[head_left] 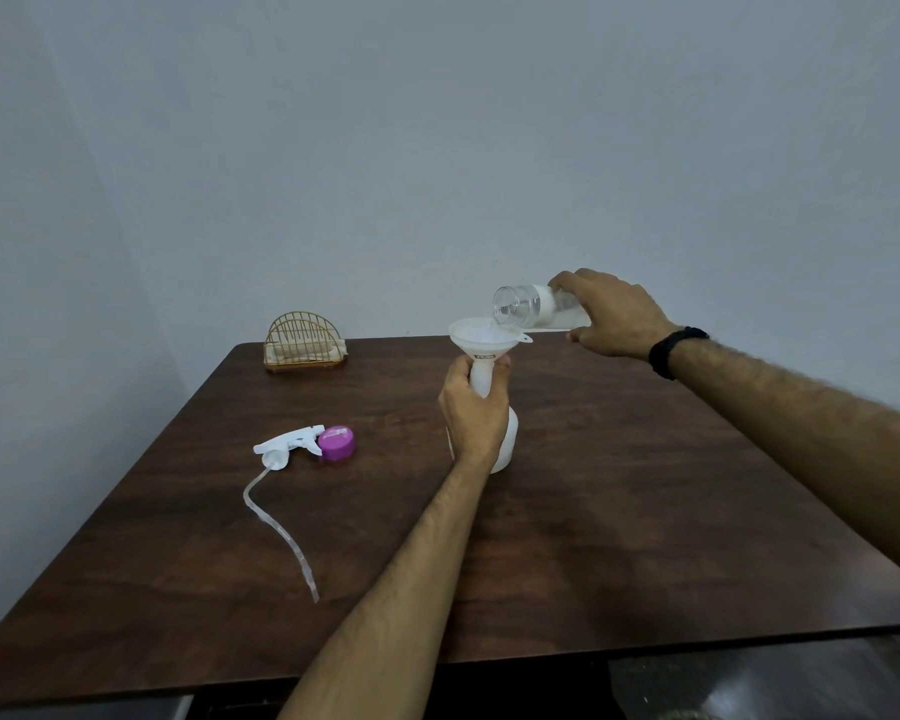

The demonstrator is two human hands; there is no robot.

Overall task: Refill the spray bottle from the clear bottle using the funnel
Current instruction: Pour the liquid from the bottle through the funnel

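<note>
Head view: your left hand [473, 414] is wrapped around the neck of the white spray bottle [505, 439], which stands upright on the dark wooden table [619, 537] near its middle. The white funnel [481, 337] sits in the bottle mouth; a small dark label below its bowl is too blurred to read. Your right hand [611, 314], a black wristband [674, 350] on the wrist, grips the clear bottle [528, 305] tipped almost level, mouth over the funnel bowl, a white band around its body with no legible writing. The trigger sprayer [289, 446] with its dip tube lies to the left, touching a purple cap [338, 443]. A gold wire napkin holder [305, 343] stands at the far edge. The near half of the table is bare
</note>
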